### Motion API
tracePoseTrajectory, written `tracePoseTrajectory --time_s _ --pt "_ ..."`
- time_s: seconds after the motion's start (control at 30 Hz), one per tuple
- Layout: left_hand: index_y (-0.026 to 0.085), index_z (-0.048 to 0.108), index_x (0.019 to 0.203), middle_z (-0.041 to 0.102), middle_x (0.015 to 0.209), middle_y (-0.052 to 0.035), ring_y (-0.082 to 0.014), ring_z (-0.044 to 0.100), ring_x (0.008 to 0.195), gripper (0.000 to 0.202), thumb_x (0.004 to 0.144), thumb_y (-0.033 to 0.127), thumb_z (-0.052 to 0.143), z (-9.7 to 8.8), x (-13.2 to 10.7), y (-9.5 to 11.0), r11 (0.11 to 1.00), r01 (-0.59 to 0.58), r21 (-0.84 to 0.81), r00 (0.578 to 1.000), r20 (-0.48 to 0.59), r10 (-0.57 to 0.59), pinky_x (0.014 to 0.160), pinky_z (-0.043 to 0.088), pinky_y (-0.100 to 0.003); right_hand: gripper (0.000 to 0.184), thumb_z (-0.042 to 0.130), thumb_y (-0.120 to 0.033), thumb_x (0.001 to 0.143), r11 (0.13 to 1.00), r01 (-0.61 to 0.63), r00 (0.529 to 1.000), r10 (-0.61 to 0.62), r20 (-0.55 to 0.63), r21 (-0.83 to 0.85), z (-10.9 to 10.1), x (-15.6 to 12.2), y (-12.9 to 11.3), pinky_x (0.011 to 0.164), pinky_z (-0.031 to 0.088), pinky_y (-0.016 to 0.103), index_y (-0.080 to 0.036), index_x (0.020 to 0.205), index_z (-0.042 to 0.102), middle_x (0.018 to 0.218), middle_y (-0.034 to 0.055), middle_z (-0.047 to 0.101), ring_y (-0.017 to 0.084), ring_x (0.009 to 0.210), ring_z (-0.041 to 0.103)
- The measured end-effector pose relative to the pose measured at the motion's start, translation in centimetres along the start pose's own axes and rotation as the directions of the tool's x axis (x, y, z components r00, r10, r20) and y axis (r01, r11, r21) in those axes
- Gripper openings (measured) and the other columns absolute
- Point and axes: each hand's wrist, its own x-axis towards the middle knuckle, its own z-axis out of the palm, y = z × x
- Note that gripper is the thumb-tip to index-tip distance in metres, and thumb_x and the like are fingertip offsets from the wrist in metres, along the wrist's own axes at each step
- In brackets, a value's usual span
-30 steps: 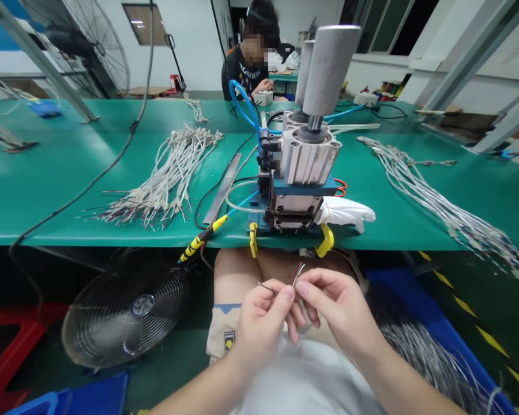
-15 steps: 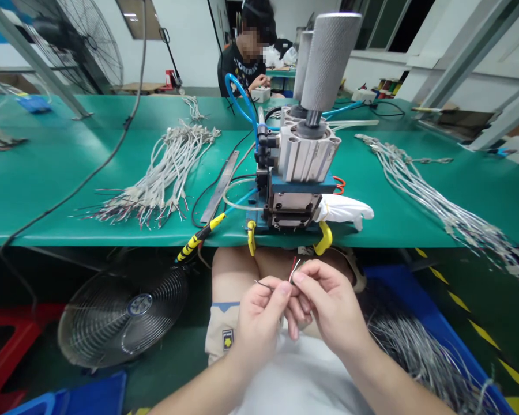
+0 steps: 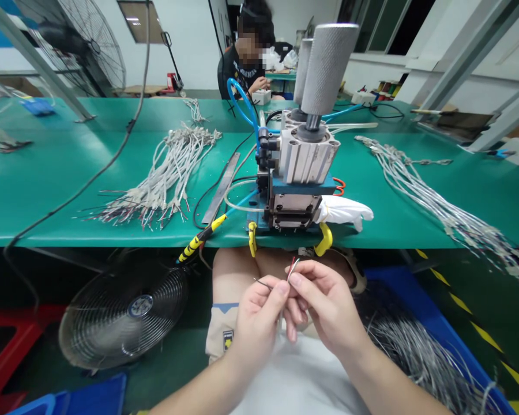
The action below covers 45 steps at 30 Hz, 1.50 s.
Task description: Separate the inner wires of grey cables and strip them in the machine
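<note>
Above my lap, just in front of the bench edge, both hands pinch the end of one cable with thin coloured wires (image 3: 291, 268). Red and white wires stick up between the fingertips, and a dark one points out to the left. My left hand (image 3: 263, 308) is closed, thumb against forefinger, on the cable end. My right hand (image 3: 326, 300) is closed too, its thumb and forefinger on the red and white wires. Most of the cable is hidden by the fingers. Beyond the hands stands a pneumatic machine (image 3: 307, 155) with knurled metal cylinders.
Bundles of grey cables lie on the green bench (image 3: 69, 161), one left (image 3: 164, 173), one right (image 3: 436, 196). A yellow-and-black air gun (image 3: 201, 237) hangs at the edge. Below are a floor fan (image 3: 134, 311) and a blue bin (image 3: 471, 357) of cables. A person (image 3: 246, 63) sits opposite.
My right thumb and fingers have shifted slightly on the wires, and the red and white wires now stand closer together. The left hand keeps almost the same hold.
</note>
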Motion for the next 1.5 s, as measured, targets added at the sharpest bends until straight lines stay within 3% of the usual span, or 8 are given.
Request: tracePoseTrajectory --time_s 0.17,0.37,0.67,0.8,1.07,1.2,1.33,1.5 --pt "0.015 0.065 0.081 0.068 0.058 -0.0005 -0.0084 0.059 0.042 0.022 0.093 0.032 0.059 -0.3 -0.1 -0.1 0.998 -0.002 0.058 1.0 0.021 0.001 0.038 0.045 -0.014 0.021 0.079 -0.034 0.076 0.997 0.0 0.996 -0.007 -0.086 -0.082 -0.2 0.3 -0.4 0.034 0.038 0.015 -0.014 0.077 0.07 0.051 -0.0035 0.06 0.005 0.035 0.047" --pt "0.014 0.066 0.082 0.069 0.06 -0.0004 -0.0063 0.058 0.039 0.022 0.092 0.032 0.06 -0.4 -0.1 -0.1 0.998 0.012 0.066 1.0 0.018 -0.013 0.039 0.046 -0.013 0.023 0.077 -0.036 0.079 0.98 0.014 0.996 -0.031 -0.08 -0.197 -0.6 0.5 -0.9 0.035 0.034 0.017 -0.015 0.07 0.069 0.042 -0.0061 0.051 0.006 0.035 0.042" --pt "0.014 0.068 0.08 0.069 0.057 -0.0003 -0.0064 0.058 0.036 0.022 0.089 0.034 0.063 -0.2 0.0 -0.2 1.0 0.013 0.024 1.0 -0.002 -0.013 0.037 0.046 -0.013 0.023 0.075 -0.035 0.08 0.965 0.02 0.999 -0.03 -0.032 -0.261 -1.0 0.4 -1.3 0.036 0.036 0.017 -0.016 0.07 0.068 0.046 -0.0043 0.055 0.006 0.037 0.044" --pt "0.014 0.066 0.078 0.069 0.056 -0.0007 -0.0064 0.056 0.034 0.023 0.088 0.035 0.065 -0.1 0.1 -0.1 0.999 0.034 -0.012 0.999 0.005 -0.033 0.035 0.044 -0.013 0.022 0.077 -0.035 0.078 0.967 0.017 0.999 -0.008 0.035 -0.255 -1.1 0.6 -1.4 0.037 0.038 0.017 -0.016 0.07 0.068 0.057 -0.0012 0.063 0.006 0.04 0.047" --pt "0.014 0.064 0.075 0.066 0.049 -0.0001 -0.0061 0.052 0.031 0.028 0.086 0.039 0.066 -0.7 -0.6 0.0 0.988 0.151 0.01 0.988 0.032 -0.151 0.034 0.042 -0.014 0.019 0.073 -0.027 0.081 0.914 0.041 0.961 0.074 0.265 -0.404 -2.4 1.0 -4.1 0.04 0.034 0.016 -0.013 0.069 0.068 0.061 -0.0013 0.06 0.005 0.045 0.043" --pt "0.013 0.064 0.078 0.067 0.052 0.0002 -0.0055 0.054 0.034 0.027 0.088 0.038 0.065 -0.8 -0.8 -0.2 0.986 0.137 0.097 0.991 -0.02 -0.136 0.037 0.042 -0.013 0.022 0.075 -0.032 0.08 0.905 0.025 0.992 0.029 0.121 -0.425 -2.7 1.3 -4.0 0.035 0.029 0.015 -0.013 0.07 0.068 0.057 -0.0027 0.057 0.003 0.039 0.04" --pt "0.013 0.064 0.079 0.067 0.054 0.0003 -0.0059 0.055 0.035 0.027 0.087 0.039 0.065 -0.5 -0.7 -0.1 0.986 0.113 0.125 0.992 -0.064 -0.105 0.038 0.042 -0.014 0.024 0.074 -0.036 0.08 0.959 -0.002 1.0 0.0 -0.008 -0.283 -2.4 1.5 -2.6 0.033 0.031 0.015 -0.016 0.072 0.066 0.046 -0.0073 0.048 0.004 0.036 0.037" --pt "0.013 0.065 0.08 0.066 0.055 0.0005 -0.0063 0.055 0.036 0.027 0.087 0.039 0.066 -0.4 -0.6 0.0 0.989 0.09 0.12 0.993 -0.086 -0.08 0.038 0.042 -0.015 0.024 0.075 -0.039 0.08 0.985 -0.026 0.999 0.02 -0.039 -0.172 -2.3 0.7 -1.2 0.034 0.036 0.015 -0.016 0.084 0.073 0.051 -0.0056 0.051 0.006 0.039 0.041"
